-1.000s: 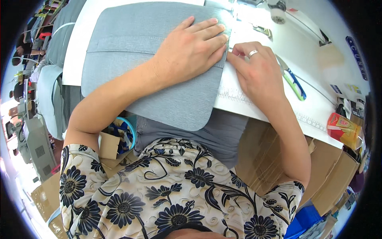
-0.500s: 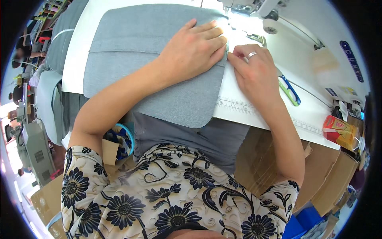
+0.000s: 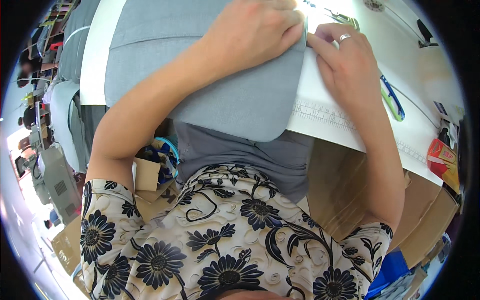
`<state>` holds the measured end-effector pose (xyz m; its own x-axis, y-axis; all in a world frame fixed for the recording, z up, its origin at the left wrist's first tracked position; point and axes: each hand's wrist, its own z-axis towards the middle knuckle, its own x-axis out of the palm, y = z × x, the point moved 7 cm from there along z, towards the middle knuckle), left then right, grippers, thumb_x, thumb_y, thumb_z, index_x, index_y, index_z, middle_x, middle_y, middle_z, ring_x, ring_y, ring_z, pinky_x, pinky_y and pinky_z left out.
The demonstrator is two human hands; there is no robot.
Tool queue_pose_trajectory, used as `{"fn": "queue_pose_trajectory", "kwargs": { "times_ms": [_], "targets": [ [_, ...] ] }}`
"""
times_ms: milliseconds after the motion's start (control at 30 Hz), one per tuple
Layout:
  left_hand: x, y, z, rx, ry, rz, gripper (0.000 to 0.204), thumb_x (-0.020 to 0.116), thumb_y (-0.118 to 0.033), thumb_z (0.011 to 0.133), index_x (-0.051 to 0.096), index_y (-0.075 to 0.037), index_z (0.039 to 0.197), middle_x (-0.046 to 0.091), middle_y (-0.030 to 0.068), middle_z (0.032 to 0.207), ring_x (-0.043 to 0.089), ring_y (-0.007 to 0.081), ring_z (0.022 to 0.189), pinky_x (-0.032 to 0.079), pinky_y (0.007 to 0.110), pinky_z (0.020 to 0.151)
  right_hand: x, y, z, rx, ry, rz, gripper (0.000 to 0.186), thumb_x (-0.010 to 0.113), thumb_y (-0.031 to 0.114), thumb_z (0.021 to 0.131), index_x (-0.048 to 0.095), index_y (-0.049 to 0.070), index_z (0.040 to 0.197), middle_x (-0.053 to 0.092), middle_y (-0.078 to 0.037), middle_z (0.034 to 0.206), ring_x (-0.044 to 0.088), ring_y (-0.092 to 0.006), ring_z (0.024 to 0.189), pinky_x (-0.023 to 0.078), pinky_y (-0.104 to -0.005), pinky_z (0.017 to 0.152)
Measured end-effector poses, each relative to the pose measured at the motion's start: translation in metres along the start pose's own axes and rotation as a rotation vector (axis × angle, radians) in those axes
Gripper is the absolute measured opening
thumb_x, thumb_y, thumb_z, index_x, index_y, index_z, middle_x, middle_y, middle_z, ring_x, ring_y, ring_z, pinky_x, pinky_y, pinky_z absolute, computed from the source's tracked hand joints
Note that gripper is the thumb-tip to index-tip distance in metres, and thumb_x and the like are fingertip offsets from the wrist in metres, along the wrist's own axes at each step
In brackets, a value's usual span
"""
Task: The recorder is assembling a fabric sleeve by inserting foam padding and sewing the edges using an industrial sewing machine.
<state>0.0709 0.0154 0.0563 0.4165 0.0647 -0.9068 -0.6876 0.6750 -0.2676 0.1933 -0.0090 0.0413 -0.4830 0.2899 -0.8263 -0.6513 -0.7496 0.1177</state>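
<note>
A grey cloth panel with rounded corners and a seam across it lies on the white sewing table, its lower end hanging over the front edge. My left hand rests flat on the panel near its right edge, fingers stretched toward a bright light; their tips run to the top of the picture. Just right of that edge, my right hand is closed, thumb and forefinger pinching the cloth's border. Beyond it sits a small metal machine part. Thread snips with blue and green handles lie beside my right wrist.
Ruler markings run along the table's front edge. Piled grey cloth stands at the left. A red and yellow packet sits at the right corner. Below are a cardboard box and a blue-rimmed basket holding dark scraps.
The view has shifted, so table, cloth and hands appear higher and further right; most of the sewing machine has left the picture. Both hands keep nearly the same hold at the cloth's edge.
</note>
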Motion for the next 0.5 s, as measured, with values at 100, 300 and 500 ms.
{"fn": "queue_pose_trajectory", "kwargs": {
  "times_ms": [100,300,500],
  "targets": [
    [0.004,0.010,0.004,-0.009,-0.006,0.017,0.021,0.057,-0.016,0.092,0.064,0.003,0.097,0.066,0.0193,0.108,0.061,0.0361,0.110,0.046,0.054,0.097,0.004,-0.006,0.004,0.006,0.059,-0.004,0.021,0.065,0.005,0.079,0.070,0.007,0.099,0.062,-0.005,0.094,0.060,-0.0241,0.089,0.049,-0.0371,0.080],
    [-0.002,0.018,-0.001,0.019,-0.089,-0.051,0.020,0.057,-0.016,0.093,0.065,0.002,0.095,0.067,0.0188,0.109,0.062,0.0354,0.110,0.046,0.052,0.098,0.005,-0.002,0.004,0.012,0.019,0.026,0.017,0.067,0.006,0.079,0.070,0.007,0.095,0.062,-0.004,0.090,0.061,-0.0225,0.088,0.050,-0.0376,0.078],
    [-0.014,0.010,-0.015,-0.016,-0.044,-0.282,0.021,0.062,-0.015,0.092,0.068,0.002,0.102,0.068,0.0189,0.112,0.063,0.0354,0.109,0.047,0.047,0.098,0.000,-0.003,0.002,0.062,0.027,0.072,0.024,0.064,0.005,0.081,0.070,0.008,0.103,0.063,-0.006,0.098,0.061,-0.0253,0.092,0.049,-0.0380,0.083]
  ]
}}
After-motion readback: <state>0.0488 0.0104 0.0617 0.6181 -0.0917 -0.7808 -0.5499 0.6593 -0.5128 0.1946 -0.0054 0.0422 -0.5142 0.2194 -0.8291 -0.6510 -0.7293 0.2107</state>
